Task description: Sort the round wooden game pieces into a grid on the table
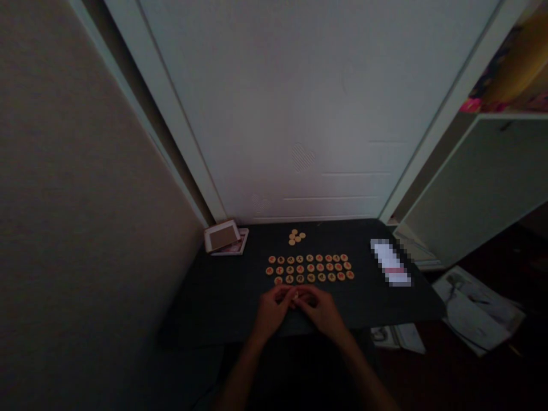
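Note:
Three rows of round wooden pieces (310, 268) with red or dark characters lie face up on the dark table (205, 302). Behind them sits a small loose group of plain-looking discs (295, 237). Just in front of the lowest row, my left hand (274, 305) and my right hand (317, 305) meet at their fingertips. Fingers of both are bent and pressed together around something small and pale between them, too small to make out. The left end of the lowest row is close to my left fingers.
An open box and its lid (225, 237) rest at the table's back left corner. At the right lies a blurred white object (390, 262). A white panel (295, 114) rises behind the table. Papers or books (479, 311) are on the floor at the right.

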Demonstrator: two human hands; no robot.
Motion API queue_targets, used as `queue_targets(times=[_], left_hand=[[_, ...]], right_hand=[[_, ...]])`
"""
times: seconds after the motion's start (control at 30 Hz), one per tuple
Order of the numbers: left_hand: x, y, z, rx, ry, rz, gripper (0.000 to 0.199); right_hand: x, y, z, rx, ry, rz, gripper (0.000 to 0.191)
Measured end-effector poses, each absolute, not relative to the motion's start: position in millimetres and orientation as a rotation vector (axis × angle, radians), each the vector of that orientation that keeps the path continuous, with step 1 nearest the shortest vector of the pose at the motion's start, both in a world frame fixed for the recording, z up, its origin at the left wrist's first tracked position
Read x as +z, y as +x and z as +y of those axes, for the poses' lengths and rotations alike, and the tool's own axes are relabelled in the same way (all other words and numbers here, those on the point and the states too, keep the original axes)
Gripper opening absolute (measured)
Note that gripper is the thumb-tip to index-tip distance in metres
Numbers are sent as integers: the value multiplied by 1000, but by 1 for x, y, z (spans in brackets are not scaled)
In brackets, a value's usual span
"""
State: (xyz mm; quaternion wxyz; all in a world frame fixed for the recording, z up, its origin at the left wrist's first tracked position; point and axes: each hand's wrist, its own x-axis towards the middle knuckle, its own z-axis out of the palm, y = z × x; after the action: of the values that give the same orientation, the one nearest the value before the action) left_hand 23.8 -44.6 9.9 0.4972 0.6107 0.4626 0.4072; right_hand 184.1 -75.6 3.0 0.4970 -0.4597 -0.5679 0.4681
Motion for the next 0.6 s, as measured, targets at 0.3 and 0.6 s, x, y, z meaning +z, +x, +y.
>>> queue_targets(times=[0.3, 0.6], left_hand=[[19, 17, -47, 884, 1577, 1064, 35], [16, 16, -49, 869, 1580, 1098, 39]], right_hand=[[2, 186, -75, 1107, -1099, -1362, 34], [-3, 192, -72, 1128, -1153, -1383, 36]])
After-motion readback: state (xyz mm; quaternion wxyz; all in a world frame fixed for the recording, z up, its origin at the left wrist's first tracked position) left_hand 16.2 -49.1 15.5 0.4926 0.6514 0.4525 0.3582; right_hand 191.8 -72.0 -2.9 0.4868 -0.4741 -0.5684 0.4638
